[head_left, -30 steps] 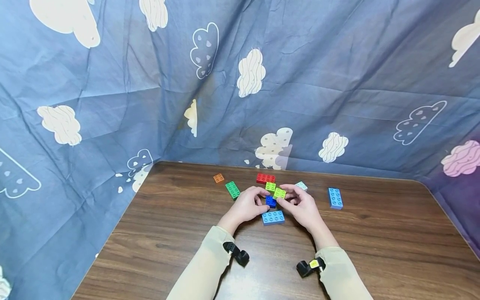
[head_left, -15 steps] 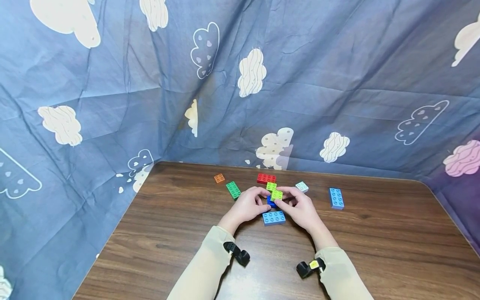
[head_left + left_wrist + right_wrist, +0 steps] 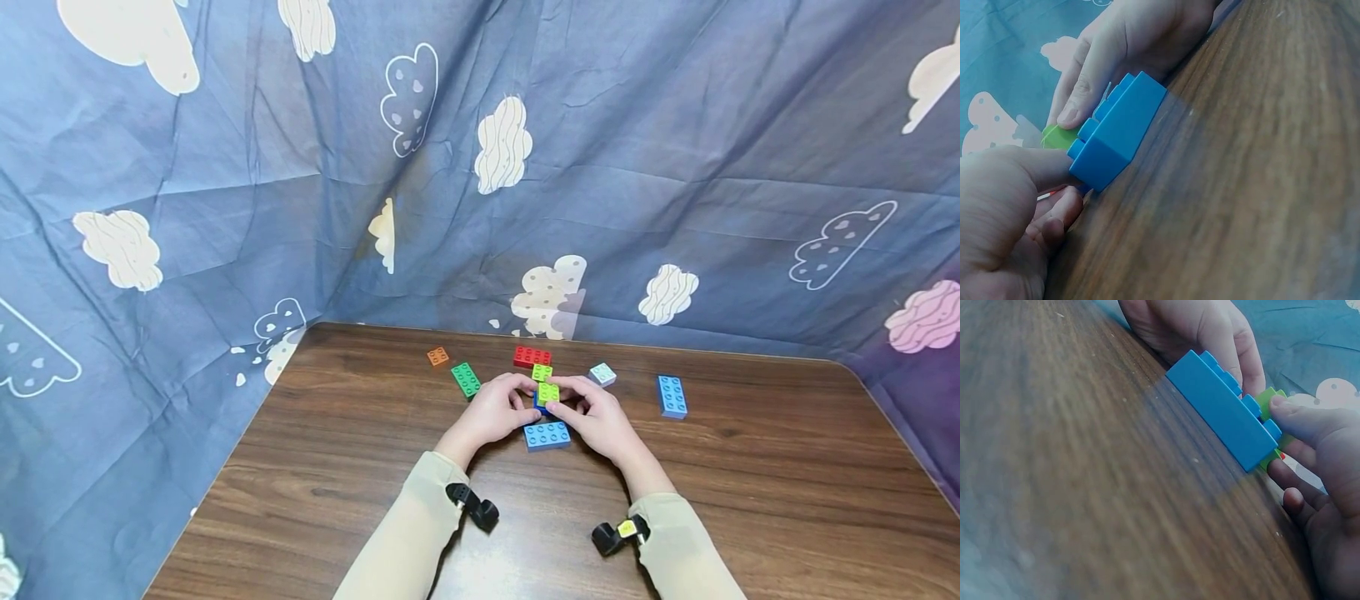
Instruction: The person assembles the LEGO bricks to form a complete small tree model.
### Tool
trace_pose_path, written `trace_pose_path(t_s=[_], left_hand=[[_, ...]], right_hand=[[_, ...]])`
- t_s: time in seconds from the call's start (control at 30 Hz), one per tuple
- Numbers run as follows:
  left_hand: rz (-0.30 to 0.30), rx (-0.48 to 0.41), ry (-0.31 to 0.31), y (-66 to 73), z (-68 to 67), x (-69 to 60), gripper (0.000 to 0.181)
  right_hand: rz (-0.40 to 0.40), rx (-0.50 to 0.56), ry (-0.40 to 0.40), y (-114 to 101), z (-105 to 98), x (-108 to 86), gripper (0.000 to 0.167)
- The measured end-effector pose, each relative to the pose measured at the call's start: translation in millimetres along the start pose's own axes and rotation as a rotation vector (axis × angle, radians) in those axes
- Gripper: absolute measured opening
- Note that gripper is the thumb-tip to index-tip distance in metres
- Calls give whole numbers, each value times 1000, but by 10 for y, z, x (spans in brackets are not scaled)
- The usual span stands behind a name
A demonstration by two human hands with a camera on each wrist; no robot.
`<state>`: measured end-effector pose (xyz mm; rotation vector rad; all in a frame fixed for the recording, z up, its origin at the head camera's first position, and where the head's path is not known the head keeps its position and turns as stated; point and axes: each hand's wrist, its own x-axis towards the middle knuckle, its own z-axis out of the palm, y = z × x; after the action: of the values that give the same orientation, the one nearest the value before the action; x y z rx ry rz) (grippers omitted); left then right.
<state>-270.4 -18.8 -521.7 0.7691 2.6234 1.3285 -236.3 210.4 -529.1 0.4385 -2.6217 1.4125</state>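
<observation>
In the head view my right hand (image 3: 597, 412) pinches a lime-green brick (image 3: 548, 392) between thumb and fingers, right over a dark blue brick (image 3: 538, 405). Whether the two are pressed together cannot be made out. My left hand (image 3: 495, 410) grips the dark blue brick from its left side; most of that brick is covered. Just behind stands a second lime-green brick (image 3: 542, 372). On the near side lies a light blue brick (image 3: 547, 436), which blocks much of the hands' work in both wrist views. The right thumb (image 3: 1297, 419) shows on the lime-green brick (image 3: 1265, 400).
Around the hands lie a red brick (image 3: 532, 357), a green brick (image 3: 466, 380), an orange brick (image 3: 438, 357), a pale blue brick (image 3: 602, 374) and another blue brick (image 3: 672, 397). The wooden table (image 3: 787, 467) ends at a cloud-patterned blue cloth (image 3: 450, 225).
My right hand has carried the lime-green brick left and slightly down, from beside the dark blue brick to over it. The left hand has stayed in place.
</observation>
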Motion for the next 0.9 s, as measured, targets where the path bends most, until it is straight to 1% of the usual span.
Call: trace_pose_path(t_s=[0.27, 0.4, 0.63, 0.83, 0.9], left_hand=[[15, 1, 8, -1, -6, 13, 38], [22, -5, 7, -5, -9, 17, 39], [21, -1, 16, -8, -13, 15, 37], [20, 12, 14, -2, -4, 4, 37], [21, 16, 12, 1, 2, 4, 38]], right_hand=[[-42, 18, -4, 3, -4, 9, 35], [-46, 20, -2, -5, -4, 7, 34], [-9, 25, 10, -33, 29, 35, 33], [33, 12, 12, -16, 54, 45, 34], [35, 18, 14, -16, 53, 40, 35]])
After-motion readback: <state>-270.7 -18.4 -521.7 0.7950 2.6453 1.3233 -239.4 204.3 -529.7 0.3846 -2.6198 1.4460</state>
